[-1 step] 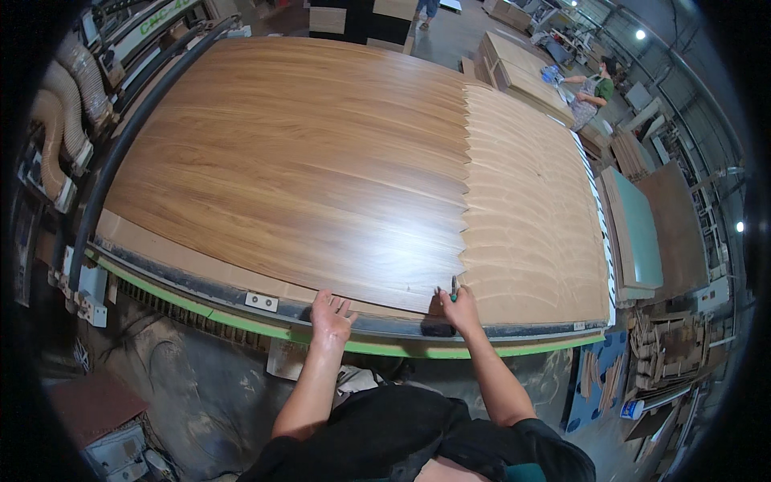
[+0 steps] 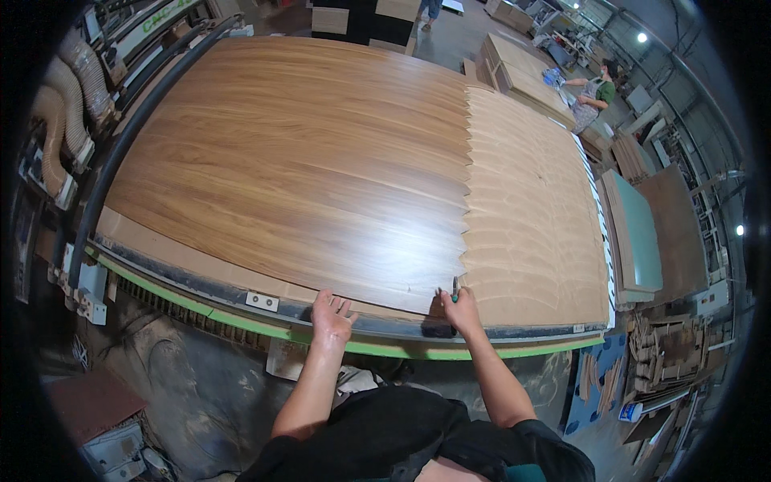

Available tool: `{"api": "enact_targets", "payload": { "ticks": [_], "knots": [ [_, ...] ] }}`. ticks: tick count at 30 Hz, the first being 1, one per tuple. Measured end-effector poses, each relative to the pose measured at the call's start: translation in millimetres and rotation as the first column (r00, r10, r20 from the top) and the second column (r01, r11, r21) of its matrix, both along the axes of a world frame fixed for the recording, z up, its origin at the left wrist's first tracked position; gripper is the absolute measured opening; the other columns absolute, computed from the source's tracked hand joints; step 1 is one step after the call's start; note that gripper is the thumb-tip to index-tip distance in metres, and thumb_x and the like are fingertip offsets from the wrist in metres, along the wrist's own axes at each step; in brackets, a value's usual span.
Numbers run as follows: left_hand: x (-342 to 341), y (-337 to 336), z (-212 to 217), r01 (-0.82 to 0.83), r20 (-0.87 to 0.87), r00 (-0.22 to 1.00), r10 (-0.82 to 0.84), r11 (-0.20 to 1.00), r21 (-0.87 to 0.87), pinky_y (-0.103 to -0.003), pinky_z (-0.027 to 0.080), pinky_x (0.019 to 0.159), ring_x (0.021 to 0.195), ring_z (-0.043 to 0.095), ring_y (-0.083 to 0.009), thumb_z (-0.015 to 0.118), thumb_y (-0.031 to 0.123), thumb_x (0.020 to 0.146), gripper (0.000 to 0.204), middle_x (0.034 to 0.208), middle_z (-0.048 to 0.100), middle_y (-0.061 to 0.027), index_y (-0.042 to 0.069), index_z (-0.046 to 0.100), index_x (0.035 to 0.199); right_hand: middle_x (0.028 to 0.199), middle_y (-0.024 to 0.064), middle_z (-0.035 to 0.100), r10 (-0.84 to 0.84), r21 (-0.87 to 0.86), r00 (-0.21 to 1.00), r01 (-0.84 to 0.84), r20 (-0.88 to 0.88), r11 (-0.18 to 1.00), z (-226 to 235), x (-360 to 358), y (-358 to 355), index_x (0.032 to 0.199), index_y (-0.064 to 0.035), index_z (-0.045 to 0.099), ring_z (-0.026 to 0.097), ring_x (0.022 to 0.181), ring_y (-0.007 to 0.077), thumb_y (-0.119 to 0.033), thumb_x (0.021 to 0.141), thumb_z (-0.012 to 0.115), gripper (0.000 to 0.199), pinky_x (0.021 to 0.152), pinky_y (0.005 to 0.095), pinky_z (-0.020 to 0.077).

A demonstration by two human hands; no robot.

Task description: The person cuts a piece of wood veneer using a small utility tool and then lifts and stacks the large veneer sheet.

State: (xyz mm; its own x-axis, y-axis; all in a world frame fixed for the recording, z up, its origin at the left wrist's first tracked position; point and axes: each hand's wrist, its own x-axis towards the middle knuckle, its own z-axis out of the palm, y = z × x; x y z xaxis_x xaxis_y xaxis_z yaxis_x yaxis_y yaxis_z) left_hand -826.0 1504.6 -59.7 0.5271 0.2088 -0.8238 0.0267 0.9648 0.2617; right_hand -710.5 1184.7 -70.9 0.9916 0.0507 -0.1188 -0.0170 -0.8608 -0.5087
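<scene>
Large brown wood-grain sheet (image 2: pixel 305 161) lies on pale tan board (image 2: pixel 530 193), which extends right of it. Your right hand (image 2: pixel 460 308) clutches slim green-and-dark tool (image 2: pixel 455 286) at sheet's near-right corner; left hand (image 2: pixel 332 319) loosely spread at its near edge.

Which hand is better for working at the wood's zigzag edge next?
Probably the right hand: it holds the partly green tool beside that edge. The left hand is spread open, farther away.
</scene>
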Motion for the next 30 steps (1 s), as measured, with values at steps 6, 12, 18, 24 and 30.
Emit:
{"api": "enact_targets", "payload": {
  "ticks": [6, 12, 18, 24, 30],
  "knots": [
    [-0.1, 0.5, 0.3, -0.070, 0.016, 0.998, 0.068, 0.992, 0.109, -0.059, 0.007, 0.128, 0.160, 0.022, -0.0359, 0.061, 0.039, 0.098, 0.078, 0.175, 0.020, -0.0128, 0.007, 0.031, 0.162, 0.097, 0.0213, 0.074, -0.093, 0.221, 0.974, 0.139, -0.207, 0.965, 3.8, 21.8, -10.4, 0.108, 0.0086, 0.069, 0.071, 0.089, 0.0334, -0.040, 0.098, 0.069, 0.049, 0.086, 0.0457, 0.0550],
    [-2.6, 11.9, -3.2, -0.132, 0.018, 0.991, 0.131, 0.987, 0.097, -0.056, 0.008, 0.129, 0.160, 0.021, -0.0348, 0.060, 0.037, 0.098, 0.077, 0.174, 0.021, -0.0125, 0.004, 0.031, 0.161, 0.098, 0.0309, 0.074, -0.083, 0.146, 0.971, 0.117, -0.223, 0.982, 15.4, 29.8, -5.5, 0.110, 0.0117, 0.070, 0.073, 0.098, 0.0450, -0.042, 0.096, 0.068, 0.056, 0.090, 0.0480, 0.0559],
    [-9.5, 12.5, -10.9, -0.111, 0.039, 0.993, 0.108, 0.989, 0.098, -0.058, 0.007, 0.129, 0.160, 0.022, -0.0342, 0.060, 0.035, 0.097, 0.079, 0.174, 0.022, -0.0120, 0.009, 0.028, 0.164, 0.107, 0.0332, 0.072, 0.032, 0.008, 0.982, -0.031, -0.187, 0.999, -1.6, 31.0, -2.4, 0.103, 0.0099, 0.069, 0.070, 0.106, 0.0478, -0.046, 0.096, 0.067, 0.056, 0.094, 0.0506, 0.0541],
    [-21.8, 18.3, -7.2, -0.267, 0.065, 0.963, 0.260, 0.952, 0.153, -0.059, 0.006, 0.128, 0.156, 0.030, -0.0324, 0.058, 0.020, 0.094, 0.062, 0.163, 0.033, -0.0100, 0.009, 0.037, 0.151, 0.097, 0.0224, 0.078, 0.002, -0.116, 0.996, -0.013, -0.091, 0.993, -0.1, 28.1, 8.1, 0.099, 0.0051, 0.073, 0.075, 0.095, 0.0372, -0.041, 0.099, 0.067, 0.047, 0.091, 0.0437, 0.0549],
    [-36.6, 29.4, -30.0, -0.307, 0.077, 0.952, 0.297, 0.926, 0.222, -0.057, 0.007, 0.127, 0.153, 0.035, -0.0313, 0.058, 0.016, 0.092, 0.050, 0.151, 0.044, -0.0108, 0.011, 0.048, 0.140, 0.109, 0.0203, 0.075, -0.087, 0.117, 0.941, 0.131, -0.326, 0.984, 8.6, 56.3, -5.3, 0.117, 0.0077, 0.071, 0.069, 0.106, 0.0272, -0.043, 0.101, 0.063, 0.053, 0.095, 0.0386, 0.0531]
  ]
}}
